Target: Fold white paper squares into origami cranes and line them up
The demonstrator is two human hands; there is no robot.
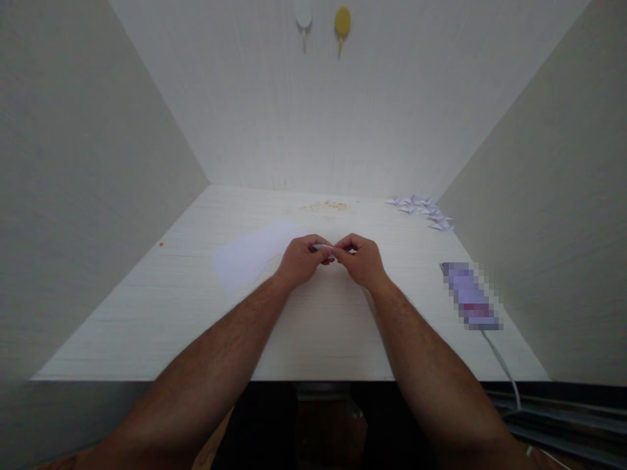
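Note:
Over the middle of the white table (318, 339), my left hand (304, 256) and my right hand (360, 256) meet fingertip to fingertip. Between them they pinch a small folded piece of white paper (323, 247), mostly covered by the fingers. Both hands are closed on it, thumbs toward me. Just left of my left hand lie flat white paper sheets (249, 254). Several small pointed folded-paper pieces (421, 209) sit in a cluster at the far right corner, well away from my right hand.
A blurred-out phone-like device (471, 297) lies on the right, with a white cable (504, 369) running over the front edge. Walls enclose the table left, right and behind. A yellow hook (343, 23) and a white hook (304, 16) are on the back wall.

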